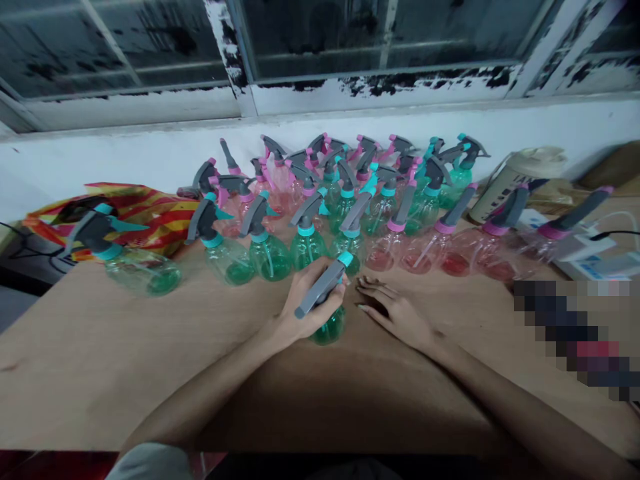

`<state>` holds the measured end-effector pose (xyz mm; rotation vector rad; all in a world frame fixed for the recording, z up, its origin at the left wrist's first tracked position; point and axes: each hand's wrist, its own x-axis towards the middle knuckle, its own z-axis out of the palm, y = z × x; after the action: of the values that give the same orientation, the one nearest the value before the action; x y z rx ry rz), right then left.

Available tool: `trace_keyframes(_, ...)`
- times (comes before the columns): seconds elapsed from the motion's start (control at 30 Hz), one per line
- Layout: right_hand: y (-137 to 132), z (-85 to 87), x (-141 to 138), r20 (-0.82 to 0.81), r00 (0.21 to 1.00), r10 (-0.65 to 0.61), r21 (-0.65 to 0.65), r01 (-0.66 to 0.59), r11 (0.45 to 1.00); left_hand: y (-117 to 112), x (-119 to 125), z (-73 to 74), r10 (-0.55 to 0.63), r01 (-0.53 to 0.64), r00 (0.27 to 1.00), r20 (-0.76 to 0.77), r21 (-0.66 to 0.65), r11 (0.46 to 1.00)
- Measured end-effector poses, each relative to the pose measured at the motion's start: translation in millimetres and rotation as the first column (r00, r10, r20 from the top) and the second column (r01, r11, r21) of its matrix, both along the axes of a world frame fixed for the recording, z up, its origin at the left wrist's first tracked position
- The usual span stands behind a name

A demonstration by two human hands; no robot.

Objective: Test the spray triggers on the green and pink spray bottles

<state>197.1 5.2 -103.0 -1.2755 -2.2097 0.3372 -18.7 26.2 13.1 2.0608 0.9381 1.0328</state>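
My left hand (313, 293) is wrapped around the neck of a green spray bottle (329, 328), which stands upright on the table; its grey trigger head with a teal nozzle shows above my fingers. Just to the right, my right hand (397, 310) rests on the tabletop, fingers stretched out and holding nothing. Directly beyond both hands is a front row of spray bottles: green ones with teal collars, such as the green bottle (270, 257), and pink ones with pink collars, such as the pink bottle (383, 253). Another green bottle (143, 272) stands apart at the left.
More spray bottles crowd behind, up to the white wall (165, 153) under the windows. A red and yellow striped cloth or bag (135, 200) lies at the left. A cream cylindrical container (510, 180) and a white power strip (587, 257) with cables are at the right.
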Motion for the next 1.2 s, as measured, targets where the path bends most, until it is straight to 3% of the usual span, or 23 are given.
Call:
trace_keyframes(0.3, 0, 1.1, -1, 0.01, 1.0, 0.0, -0.005, 0.0, 1.0, 4, 2, -7.7, -0.011, 0.011, 1.0, 0.011, -0.019, 1.0)
trace_keyframes(0.63, -1, 3.8, -1, -0.005, 1.0, -0.001, -0.003, 0.001, 1.0, 0, 2, -7.2, 0.08, -0.08, 0.996, -0.028, -0.012, 0.997)
trace_keyframes(0.87, 0, 1.3, -2, -0.013, 1.0, 0.0, 0.006, 0.0, 1.0, -1, -4, -19.4, 0.153, -0.149, 0.981, -0.117, 0.037, 0.988)
trace_keyframes(1.03, 1, -1.1, -1, -0.014, 1.0, 0.0, 0.014, 0.001, 1.0, -14, -19, -27.9, 0.161, -0.156, 0.972, -0.174, 0.039, 0.987)
trace_keyframes(1.2, 1, -4.5, 1, -0.012, 1.0, -0.002, 0.014, 0.002, 1.0, -37, -39, -27.0, 0.204, -0.201, 0.96, -0.19, 0.033, 0.979)
